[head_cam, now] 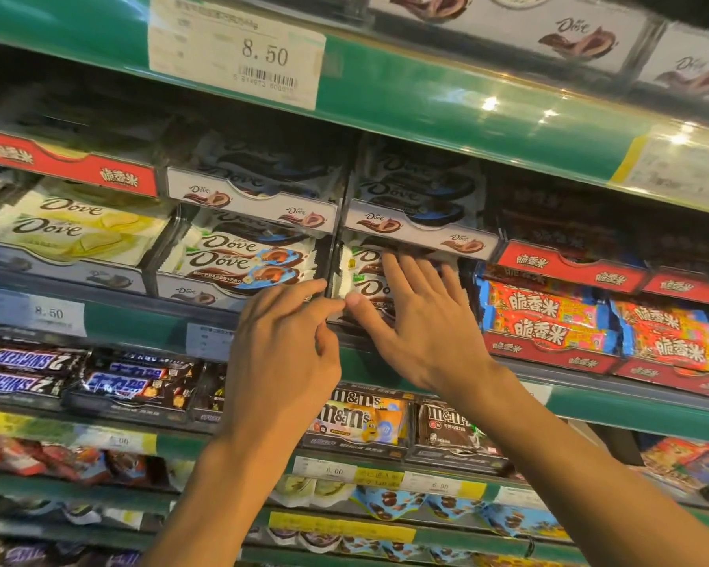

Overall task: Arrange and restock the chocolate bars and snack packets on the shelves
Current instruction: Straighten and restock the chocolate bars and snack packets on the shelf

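**Both hands at the Dove tray, middle shelf**

Right hand point(420, 321): fingers point(402, 276) spread flat, pressed on the white-and-brown Dove bars point(361, 276) in the lower display tray point(338, 321), just under the upper Dove tray point(420, 235). Thumb points left along the tray's front edge. Palm open, nothing gripped.

Left hand point(283, 345): index finger stretched toward the divider between the two lower trays, tip touching or nearly touching the right thumb. Other fingers loosely curled, nothing held as far as I can see.

Task items: the Dove bars under the right hand sit at the front edge of the middle shelf point(148, 325), roughly centre. Next tray left holds Dove bars with blue-and-orange print point(242, 259); further left, yellow-white Dove bars point(70, 227). Right of the hands, red and orange snack packets point(549, 317) in red trays, near the shelf's right end.

Shelf below: Snickers bars point(21, 366) toward the left, M&M's packets point(361, 419) just below the wrists. Price tag 8.50 point(234, 55) on the upper shelf's front strip.
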Available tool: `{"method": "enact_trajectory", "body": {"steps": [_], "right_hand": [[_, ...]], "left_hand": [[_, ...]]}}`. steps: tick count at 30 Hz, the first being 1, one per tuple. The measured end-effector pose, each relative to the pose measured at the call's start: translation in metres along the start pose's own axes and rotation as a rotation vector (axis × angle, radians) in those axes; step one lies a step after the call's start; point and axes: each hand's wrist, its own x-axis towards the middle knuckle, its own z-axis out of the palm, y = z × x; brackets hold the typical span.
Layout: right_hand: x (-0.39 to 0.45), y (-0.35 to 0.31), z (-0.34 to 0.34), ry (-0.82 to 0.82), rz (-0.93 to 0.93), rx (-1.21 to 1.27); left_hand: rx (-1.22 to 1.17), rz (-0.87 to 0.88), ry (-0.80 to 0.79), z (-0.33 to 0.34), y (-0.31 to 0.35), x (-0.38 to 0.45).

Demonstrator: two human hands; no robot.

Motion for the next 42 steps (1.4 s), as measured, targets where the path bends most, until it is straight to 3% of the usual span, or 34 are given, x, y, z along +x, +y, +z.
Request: {"method": "enact_trajectory", "body": {"steps": [7, 12, 16, 22, 32, 35, 42], "right_hand": [[-0.001, 0.002, -0.008, -0.018, -0.023, 0.088], [-0.020, 0.010, -0.017, 0.084, -0.094, 0.198], [-0.047, 0.024, -0.030, 0.154, -0.125, 0.347], [-0.104, 0.069, -0.049, 0.026, -0.065, 0.566], [-0.245, 0.241, -0.066, -0.119, 0.203, 0.626], [-0.297, 0.298, -0.075, -0.126, 0.318, 0.615], [-0.411, 0.432, -0.117, 0.048, 0.660, 0.497]], "left_hand": [[0.004, -0.004, -0.006, -0.004, 0.004, -0.001], [0.013, -0.022, -0.063, -0.010, 0.008, 0.000], [-0.065, -0.077, -0.021, -0.017, 0.020, -0.013], [-0.217, -0.140, -0.139, -0.015, 0.068, -0.055], [-0.228, -0.123, -0.565, 0.093, 0.216, -0.124], [-0.235, -0.014, -0.632, 0.135, 0.272, -0.137], [-0.239, 0.295, -0.811, 0.236, 0.416, -0.167]]}}
